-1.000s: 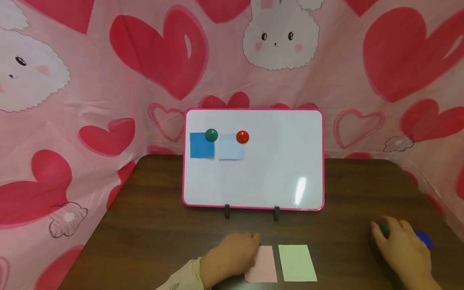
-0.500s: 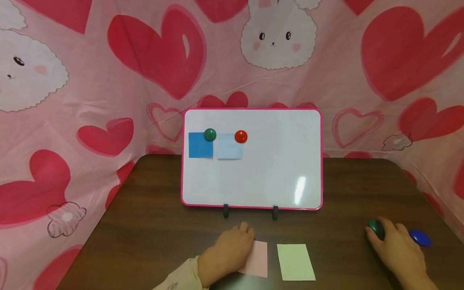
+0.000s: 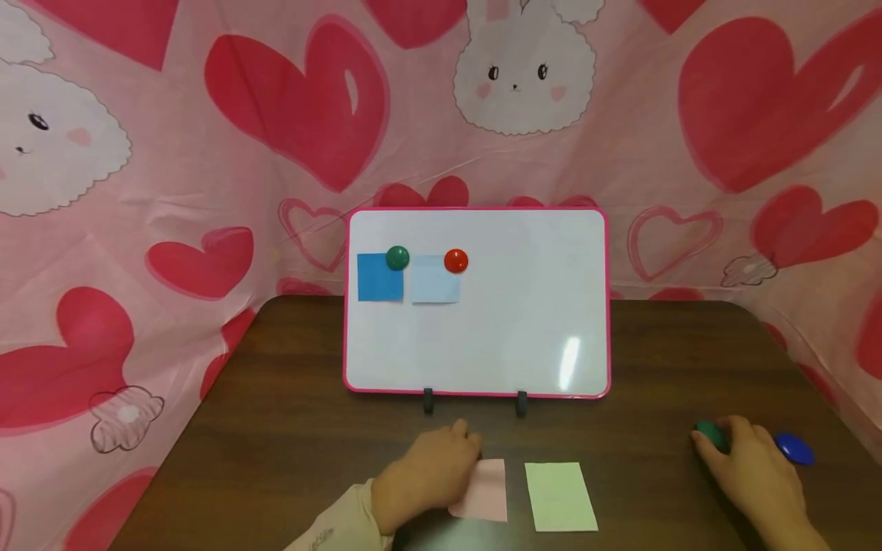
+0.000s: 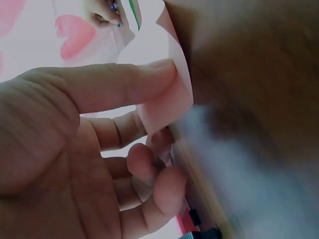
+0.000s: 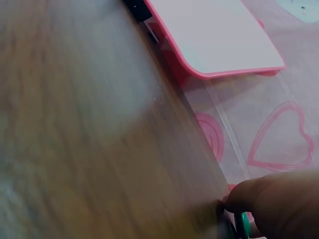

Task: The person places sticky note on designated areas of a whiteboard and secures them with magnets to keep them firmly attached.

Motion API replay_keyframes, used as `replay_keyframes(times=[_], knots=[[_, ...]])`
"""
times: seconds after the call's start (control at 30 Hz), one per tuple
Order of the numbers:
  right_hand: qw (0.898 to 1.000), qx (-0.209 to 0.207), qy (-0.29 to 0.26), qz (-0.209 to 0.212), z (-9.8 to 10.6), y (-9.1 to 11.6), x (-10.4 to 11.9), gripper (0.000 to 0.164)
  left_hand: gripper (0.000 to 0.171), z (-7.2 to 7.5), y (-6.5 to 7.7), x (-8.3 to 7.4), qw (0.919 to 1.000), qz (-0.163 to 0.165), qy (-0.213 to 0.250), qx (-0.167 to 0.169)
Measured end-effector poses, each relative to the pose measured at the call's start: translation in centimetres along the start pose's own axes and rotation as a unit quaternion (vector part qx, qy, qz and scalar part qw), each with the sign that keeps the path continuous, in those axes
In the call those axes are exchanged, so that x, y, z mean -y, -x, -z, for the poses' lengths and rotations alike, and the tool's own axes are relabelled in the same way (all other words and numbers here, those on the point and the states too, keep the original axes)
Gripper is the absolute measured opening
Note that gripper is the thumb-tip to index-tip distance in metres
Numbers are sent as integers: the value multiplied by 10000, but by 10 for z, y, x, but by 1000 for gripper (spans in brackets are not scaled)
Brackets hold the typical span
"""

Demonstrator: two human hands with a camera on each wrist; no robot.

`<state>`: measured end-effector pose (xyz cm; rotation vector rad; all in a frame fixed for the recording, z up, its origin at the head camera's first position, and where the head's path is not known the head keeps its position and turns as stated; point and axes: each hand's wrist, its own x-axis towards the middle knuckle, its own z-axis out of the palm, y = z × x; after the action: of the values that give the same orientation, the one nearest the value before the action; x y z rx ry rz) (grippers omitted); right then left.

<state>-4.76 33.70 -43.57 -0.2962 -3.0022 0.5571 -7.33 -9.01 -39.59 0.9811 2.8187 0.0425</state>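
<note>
My left hand [image 3: 436, 468] pinches a pink paper note [image 3: 485, 491] by its left side. In the left wrist view the thumb lies on top of the bent pink note [image 4: 169, 102], with the forefinger beneath it. At the right of the table my right hand [image 3: 758, 473] grips a round green magnet [image 3: 710, 434] between thumb and fingers. A blue magnet [image 3: 795, 449] lies just right of that hand. Between the two hands a pale green note [image 3: 561, 496] lies flat on the table.
A pink-framed whiteboard [image 3: 524, 337] stands on small black feet [image 3: 521, 404] at the back. It bears a blue note [image 3: 377, 283] under a green magnet [image 3: 397, 258] and a light blue note [image 3: 434, 285] under a red magnet [image 3: 456, 261]. Heart-patterned cloth [image 3: 296, 176] hangs behind the table.
My left hand has drawn the pink note slightly to the left, away from the pale green one. The right hand has shifted a little left with the green magnet, which shows more now.
</note>
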Motion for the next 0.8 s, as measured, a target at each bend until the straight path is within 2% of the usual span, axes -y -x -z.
replay_keyframes(times=[0.17,0.37,0.47,0.6,0.8], knots=[[10000,27,-24,-31,1,-1,1,67,17,1,-1,7,9996,-258,87,-91],[9998,196,3,26,3,-1,-1,70,16,5,-5,17,9957,-709,595,104],[9999,149,-29,63,3,-1,-2,69,15,7,-6,23,9933,-846,784,39],[9999,34,-84,106,2,0,-2,66,14,11,-7,31,9919,-842,952,-77],[9992,-262,-142,259,-1,1,-1,59,10,18,-10,45,9859,-636,1532,-222]])
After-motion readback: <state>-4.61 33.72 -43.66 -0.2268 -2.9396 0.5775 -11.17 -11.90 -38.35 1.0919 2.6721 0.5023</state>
